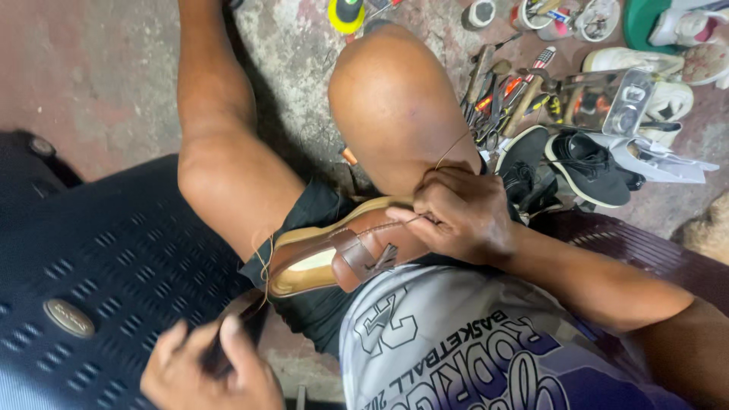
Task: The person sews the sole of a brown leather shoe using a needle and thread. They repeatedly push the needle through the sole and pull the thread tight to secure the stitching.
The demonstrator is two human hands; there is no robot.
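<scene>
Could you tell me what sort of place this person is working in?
Probably a shoe-repair spot set up on a bare concrete floor. A brown loafer lies clamped in the lap, a heap of hand tools lies on the ground, and other shoes wait nearby, among them black sneakers.

Brown leather shoe (pixel 357 254), tan insole, cream sole edge. Thread (pixel 265 266) tan. Shorts (pixel 319 304) black; jersey (pixel 456 349) grey camo pattern with purple and white lettering. Dark navy plastic seat (pixel 114 258), perforated slot pattern. Floor (pixel 99 76) mottled red-grey concrete. Black sneakers (pixel 585 167), white soles.
</scene>
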